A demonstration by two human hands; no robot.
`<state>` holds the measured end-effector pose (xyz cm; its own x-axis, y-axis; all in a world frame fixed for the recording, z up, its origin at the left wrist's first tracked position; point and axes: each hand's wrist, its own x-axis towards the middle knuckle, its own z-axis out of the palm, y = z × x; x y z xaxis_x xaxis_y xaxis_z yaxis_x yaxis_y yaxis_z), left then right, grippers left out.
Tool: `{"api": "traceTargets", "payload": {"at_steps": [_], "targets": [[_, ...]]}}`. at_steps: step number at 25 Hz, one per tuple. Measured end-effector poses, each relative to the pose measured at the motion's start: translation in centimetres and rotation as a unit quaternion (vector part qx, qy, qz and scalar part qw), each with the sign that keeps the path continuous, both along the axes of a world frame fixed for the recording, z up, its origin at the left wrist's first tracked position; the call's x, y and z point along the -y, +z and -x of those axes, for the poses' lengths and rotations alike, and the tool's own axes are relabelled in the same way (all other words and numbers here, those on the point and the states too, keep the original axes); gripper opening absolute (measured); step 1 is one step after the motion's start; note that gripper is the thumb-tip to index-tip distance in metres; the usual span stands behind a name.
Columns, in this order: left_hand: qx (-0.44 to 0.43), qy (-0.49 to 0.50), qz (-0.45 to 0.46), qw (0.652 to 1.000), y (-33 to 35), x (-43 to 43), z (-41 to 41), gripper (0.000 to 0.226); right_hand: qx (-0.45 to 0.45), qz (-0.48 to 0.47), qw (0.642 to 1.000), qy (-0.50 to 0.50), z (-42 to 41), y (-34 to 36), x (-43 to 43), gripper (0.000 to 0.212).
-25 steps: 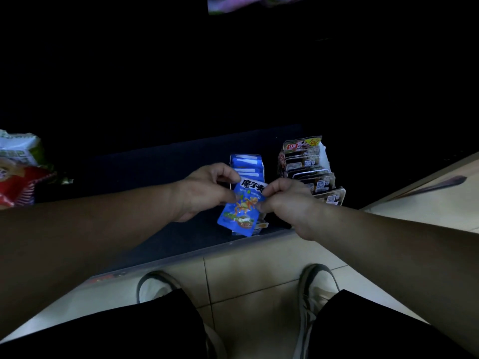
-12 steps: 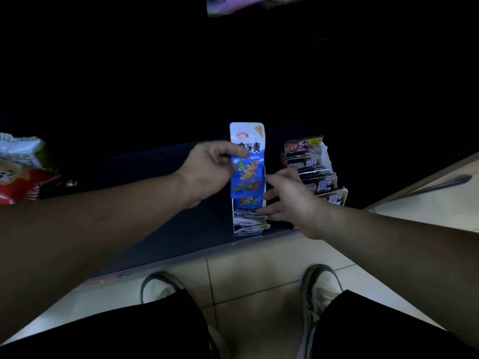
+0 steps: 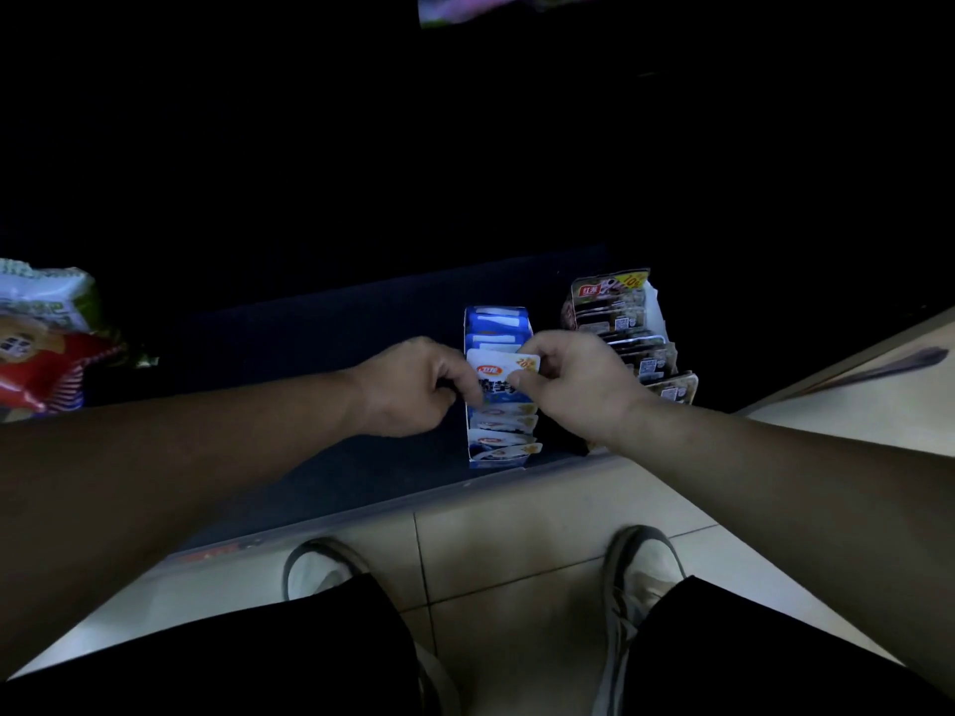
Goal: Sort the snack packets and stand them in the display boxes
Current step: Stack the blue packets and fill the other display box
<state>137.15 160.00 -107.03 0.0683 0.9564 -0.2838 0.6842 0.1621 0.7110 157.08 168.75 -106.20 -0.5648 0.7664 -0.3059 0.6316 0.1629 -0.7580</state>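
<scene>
A blue display box stands on the dark low shelf, filled with a row of upright blue-and-white snack packets. One blue packet is partly down in the middle of the row. My left hand pinches its left edge. My right hand pinches its top right corner. To the right, a second display box holds several dark brown packets, partly hidden behind my right hand.
Large snack bags, green-white and red, lie at the shelf's left end. The pale tiled floor runs along the shelf's front edge, with my shoes on it. The back of the shelf is in darkness.
The blue packet was tilted between both hands, then raised upright above the box in my left hand. It now sits lower, inside the row, with both hands on it.
</scene>
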Motion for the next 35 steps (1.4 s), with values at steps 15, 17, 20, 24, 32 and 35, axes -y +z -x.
{"api": "traceTargets", "payload": {"at_steps": [15,17,20,24,32,35], "targets": [[0.075,0.137,0.119,0.981,-0.6,-2.4,-1.9,0.019,0.02,0.225,0.968,-0.107,-1.0,0.3,0.1,0.03],[0.082,0.128,0.15,0.977,-0.6,-2.4,-1.9,0.013,0.039,0.227,0.97,-0.079,-1.1,0.2,0.2,0.03],[0.082,0.13,0.148,0.977,-0.5,-2.3,-1.7,0.008,0.051,0.208,0.975,-0.066,-1.0,0.2,0.3,0.023],[0.194,0.223,0.14,0.945,0.8,-2.1,-1.0,0.012,0.036,0.225,0.969,-0.094,-0.7,0.2,0.3,0.049],[0.405,0.281,0.143,0.858,2.0,-1.7,-0.6,0.017,0.032,0.13,0.987,-0.084,-1.0,-1.1,0.3,0.016],[0.361,0.242,0.2,0.878,1.2,-1.5,-1.3,0.036,-0.023,0.109,0.986,-0.123,-1.7,-0.2,-0.2,0.018]]}}
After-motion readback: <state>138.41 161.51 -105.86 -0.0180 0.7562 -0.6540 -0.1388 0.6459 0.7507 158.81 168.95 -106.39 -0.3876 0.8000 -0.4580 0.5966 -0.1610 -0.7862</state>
